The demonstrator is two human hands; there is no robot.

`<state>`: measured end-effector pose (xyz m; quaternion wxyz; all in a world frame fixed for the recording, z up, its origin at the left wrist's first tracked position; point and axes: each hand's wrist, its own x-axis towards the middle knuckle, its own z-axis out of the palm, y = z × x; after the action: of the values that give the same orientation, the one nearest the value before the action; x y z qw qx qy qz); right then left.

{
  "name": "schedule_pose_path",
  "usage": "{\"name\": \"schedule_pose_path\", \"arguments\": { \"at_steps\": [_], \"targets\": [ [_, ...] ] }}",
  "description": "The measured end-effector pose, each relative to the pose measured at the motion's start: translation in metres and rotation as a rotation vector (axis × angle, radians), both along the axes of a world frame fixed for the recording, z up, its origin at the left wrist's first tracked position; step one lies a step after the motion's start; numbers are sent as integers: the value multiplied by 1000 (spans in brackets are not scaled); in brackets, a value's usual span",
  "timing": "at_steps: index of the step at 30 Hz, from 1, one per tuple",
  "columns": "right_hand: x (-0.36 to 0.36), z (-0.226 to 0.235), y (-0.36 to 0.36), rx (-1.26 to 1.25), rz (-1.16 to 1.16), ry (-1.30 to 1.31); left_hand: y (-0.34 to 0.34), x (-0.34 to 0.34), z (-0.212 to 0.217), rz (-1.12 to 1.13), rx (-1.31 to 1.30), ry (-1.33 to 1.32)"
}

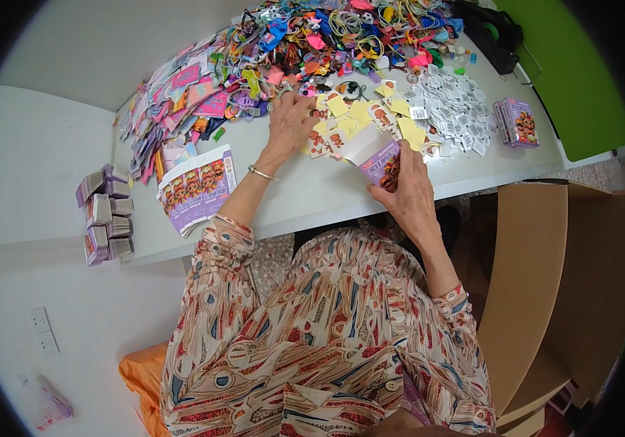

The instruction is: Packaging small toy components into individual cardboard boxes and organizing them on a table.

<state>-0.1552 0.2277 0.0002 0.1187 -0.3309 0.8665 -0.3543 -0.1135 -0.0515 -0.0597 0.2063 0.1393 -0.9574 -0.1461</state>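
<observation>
My right hand (408,193) grips a small purple carton (379,156) with its white flap open, held just above the near part of the white table (305,197). My left hand (290,120) reaches forward, palm down, fingers resting at the edge of a big heap of colourful small toys and hair accessories (327,36). A thin bracelet sits on the left wrist. Between the hands lie yellow cards and small picture cards (360,116).
Flat purple carton blanks (197,186) lie left of my left arm, folded cartons (104,215) stack at the far left. Small white printed tags (454,109) and two filled purple boxes (516,122) lie right. A large open cardboard box (538,277) stands at my right.
</observation>
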Motion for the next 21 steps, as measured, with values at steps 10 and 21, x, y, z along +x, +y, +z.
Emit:
{"name": "schedule_pose_path", "arguments": {
  "at_steps": [10,21],
  "targets": [
    [5,-5,6,-35,27,147,-57,26,24,60,126,283],
    [13,0,-8,26,100,126,-148,90,25,202,-549,-111]
  ]
}}
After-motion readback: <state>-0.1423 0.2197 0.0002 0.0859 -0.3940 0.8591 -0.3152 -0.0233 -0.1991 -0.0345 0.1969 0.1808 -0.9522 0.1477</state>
